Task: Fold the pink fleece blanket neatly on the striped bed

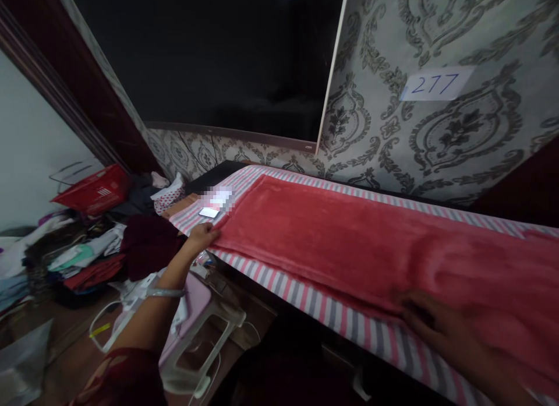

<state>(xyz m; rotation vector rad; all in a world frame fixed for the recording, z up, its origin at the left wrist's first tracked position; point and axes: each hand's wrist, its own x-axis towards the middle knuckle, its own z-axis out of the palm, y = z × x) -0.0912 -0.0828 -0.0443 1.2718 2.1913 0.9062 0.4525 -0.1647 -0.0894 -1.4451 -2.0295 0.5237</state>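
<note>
Red plush cloth [314, 225], folded in a long strip and lying flat along the worktop [213, 174], on top of a striped cloth [266, 275] in pink, grey and white. Folded layers visible along the near edge; right end paler, lightly rumpled and running out of view.

At lower right, close to the camera, the right hand [445, 324], over the near edge of the red plush cloth, fingers curled and touching it; blurred, so impossible to tell whether pinching the edge or only resting there. At lower left, a dark red sleeve [126, 371] on the left arm, with a grey band [165, 292] around the wrist. Beside that arm, low down, a plastic stool [194, 301] with a pinkish seat and white legs.

Farther up, at the left end of the red plush cloth, the left hand [203, 236], thumb and fingers pressed together, pinching the near corner. Just beyond, on the striped cloth, a phone [209, 212] with a lit screen, partly masked by a pixelated patch. Off to the left, well apart from the worktop's middle, a heap of clothes [94, 272], with a red bag [94, 193] towards its far side.

Farthest back, a patterned wall [463, 138] behind a large dark television [227, 56], and to its right a paper sheet [437, 84] marked 277.
</note>
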